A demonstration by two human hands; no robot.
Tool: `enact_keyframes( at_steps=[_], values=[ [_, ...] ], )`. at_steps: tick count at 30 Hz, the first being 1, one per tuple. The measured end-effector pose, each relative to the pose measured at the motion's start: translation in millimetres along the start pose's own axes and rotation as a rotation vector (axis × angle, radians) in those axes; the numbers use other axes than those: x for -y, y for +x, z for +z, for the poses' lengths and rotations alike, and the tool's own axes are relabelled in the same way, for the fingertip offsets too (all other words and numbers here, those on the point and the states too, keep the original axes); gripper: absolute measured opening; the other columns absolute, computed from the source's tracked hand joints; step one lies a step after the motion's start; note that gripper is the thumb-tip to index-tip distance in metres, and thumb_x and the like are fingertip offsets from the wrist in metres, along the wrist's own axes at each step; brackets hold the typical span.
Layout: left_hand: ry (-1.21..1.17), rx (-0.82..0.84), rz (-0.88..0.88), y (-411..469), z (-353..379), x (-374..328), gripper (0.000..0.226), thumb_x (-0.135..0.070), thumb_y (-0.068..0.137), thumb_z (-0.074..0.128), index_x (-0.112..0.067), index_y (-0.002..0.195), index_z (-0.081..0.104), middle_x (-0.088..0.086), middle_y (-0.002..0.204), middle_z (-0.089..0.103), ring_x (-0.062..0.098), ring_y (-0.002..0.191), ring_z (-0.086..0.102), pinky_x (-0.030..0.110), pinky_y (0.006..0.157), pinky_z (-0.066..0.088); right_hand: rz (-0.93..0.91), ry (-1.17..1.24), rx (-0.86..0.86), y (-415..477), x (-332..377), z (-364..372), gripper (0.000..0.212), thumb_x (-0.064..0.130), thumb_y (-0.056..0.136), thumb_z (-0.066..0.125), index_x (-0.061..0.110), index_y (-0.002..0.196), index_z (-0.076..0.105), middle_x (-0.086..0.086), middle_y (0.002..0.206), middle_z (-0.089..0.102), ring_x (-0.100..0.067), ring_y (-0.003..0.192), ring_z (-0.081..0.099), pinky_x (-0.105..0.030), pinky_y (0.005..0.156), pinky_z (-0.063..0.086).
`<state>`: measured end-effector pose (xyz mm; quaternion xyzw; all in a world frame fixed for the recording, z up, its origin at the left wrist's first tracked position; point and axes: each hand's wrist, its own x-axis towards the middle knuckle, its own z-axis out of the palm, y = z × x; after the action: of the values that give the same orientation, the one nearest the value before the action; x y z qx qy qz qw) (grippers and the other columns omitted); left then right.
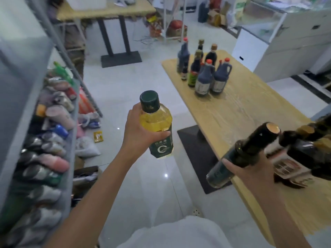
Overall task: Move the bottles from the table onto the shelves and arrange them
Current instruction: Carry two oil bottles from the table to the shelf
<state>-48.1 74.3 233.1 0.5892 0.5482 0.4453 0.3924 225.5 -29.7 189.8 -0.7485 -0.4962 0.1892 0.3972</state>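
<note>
My left hand (138, 130) grips a yellow oil bottle (157, 126) with a dark green cap and label, held upright over the floor between the shelves and the table. A dark green glass bottle (245, 151) with a gold cap is tilted in my right hand (250, 171), at the near edge of the wooden table (238, 111). Several dark sauce bottles (202, 70) stand grouped at the table's far end. More dark bottles (308, 140) crowd the near right of the table. The grey shelves (35, 122) on the left hold several blurred bottles and cans.
Bags and packets (87, 140) lie on the tiled floor beside the shelf foot. A second table (107, 11) stands at the back, with a white rack and goods beyond. A white counter (286, 43) sits to the right of the wooden table.
</note>
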Motion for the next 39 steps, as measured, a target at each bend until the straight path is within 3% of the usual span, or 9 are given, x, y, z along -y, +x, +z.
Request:
enact_keyframes(
  at_steps=[6, 8, 11, 14, 18, 24, 30, 35, 39],
  values=[
    [0.005, -0.204, 0.052, -46.4, -102.9, -7.2, 0.083, -0.031, 0.041, 0.090, -0.048, 0.109, 0.046, -0.004, 0.119, 0.057, 0.007, 0.108, 0.057, 0.024, 0.088, 0.048, -0.271, 0.148, 0.191, 3.3, 121.4, 69.5, 0.053, 0.020, 0.059, 0.088, 0.018, 0.103, 0.057, 0.015, 0.086, 0.060, -0.002, 0.077, 0.056, 0.000, 0.065, 0.039],
    [0.012, -0.282, 0.054, -63.6, -132.7, -11.4, 0.084, -0.027, 0.043, 0.091, -0.040, 0.114, 0.048, -0.003, 0.118, 0.059, 0.005, 0.104, 0.059, 0.019, 0.086, 0.049, -0.349, 0.215, 0.294, 1.9, 158.7, 94.5, 0.051, 0.023, 0.059, 0.088, 0.021, 0.099, 0.056, 0.021, 0.085, 0.059, 0.001, 0.079, 0.057, -0.005, 0.068, 0.041],
    [0.047, -0.427, 0.047, -86.4, -171.2, -15.7, 0.087, -0.039, 0.039, 0.088, -0.045, 0.116, 0.049, -0.005, 0.119, 0.060, 0.012, 0.107, 0.060, 0.037, 0.092, 0.052, -0.471, 0.286, 0.428, -1.5, 211.7, 128.8, 0.050, 0.026, 0.059, 0.087, 0.021, 0.100, 0.058, 0.016, 0.086, 0.063, -0.004, 0.081, 0.061, -0.018, 0.074, 0.045],
    [0.088, -0.568, 0.020, -106.0, -200.3, -22.9, 0.086, -0.045, 0.036, 0.086, -0.053, 0.112, 0.047, -0.007, 0.120, 0.060, 0.011, 0.108, 0.060, 0.041, 0.093, 0.052, -0.621, 0.346, 0.560, -3.1, 263.5, 156.7, 0.045, 0.028, 0.061, 0.085, 0.032, 0.093, 0.053, 0.025, 0.085, 0.059, 0.008, 0.078, 0.058, -0.008, 0.068, 0.041],
    [0.100, -0.767, 0.023, -129.4, -224.7, -42.1, 0.088, -0.041, 0.035, 0.086, -0.039, 0.116, 0.052, -0.006, 0.116, 0.062, 0.007, 0.103, 0.062, 0.035, 0.089, 0.054, -0.816, 0.424, 0.703, -7.1, 330.3, 183.6, 0.040, 0.030, 0.060, 0.085, 0.040, 0.082, 0.053, 0.029, 0.081, 0.059, 0.016, 0.076, 0.058, -0.007, 0.066, 0.041],
    [0.155, -1.053, 0.037, -151.3, -242.8, -80.1, 0.088, -0.041, 0.036, 0.088, -0.035, 0.117, 0.054, -0.005, 0.114, 0.064, 0.013, 0.104, 0.063, 0.042, 0.089, 0.054, -1.105, 0.557, 0.978, -23.1, 417.4, 210.6, 0.040, 0.029, 0.056, 0.090, 0.035, 0.082, 0.060, 0.032, 0.077, 0.065, 0.009, 0.077, 0.062, -0.008, 0.064, 0.044],
    [0.271, -1.347, 0.063, -174.6, -244.7, -125.6, 0.084, -0.036, 0.036, 0.089, -0.037, 0.112, 0.055, -0.017, 0.103, 0.069, 0.002, 0.095, 0.066, 0.018, 0.077, 0.053, -1.340, 0.742, 1.233, -60.2, 490.4, 208.5, 0.039, 0.042, 0.050, 0.087, 0.031, 0.078, 0.062, 0.024, 0.080, 0.069, 0.002, 0.076, 0.065, -0.015, 0.067, 0.049],
    [0.416, -1.591, 0.020, -198.9, -236.4, -156.6, 0.084, -0.046, 0.034, 0.085, -0.041, 0.112, 0.053, -0.022, 0.104, 0.067, -0.001, 0.095, 0.066, 0.020, 0.078, 0.054, -1.529, 0.906, 1.339, -101.3, 527.6, 195.5, 0.043, 0.052, 0.058, 0.079, 0.029, 0.091, 0.065, 0.019, 0.086, 0.070, 0.001, 0.083, 0.066, -0.015, 0.071, 0.050],
    [0.523, -1.750, 0.000, -219.4, -229.4, -184.3, 0.085, -0.034, 0.033, 0.094, -0.038, 0.107, 0.053, -0.024, 0.099, 0.068, -0.004, 0.089, 0.066, 0.013, 0.074, 0.052, -1.605, 1.007, 1.344, -139.9, 548.5, 173.1, 0.033, 0.052, 0.061, 0.076, 0.040, 0.086, 0.058, 0.025, 0.085, 0.065, 0.011, 0.084, 0.061, -0.004, 0.070, 0.045]
  ],
)
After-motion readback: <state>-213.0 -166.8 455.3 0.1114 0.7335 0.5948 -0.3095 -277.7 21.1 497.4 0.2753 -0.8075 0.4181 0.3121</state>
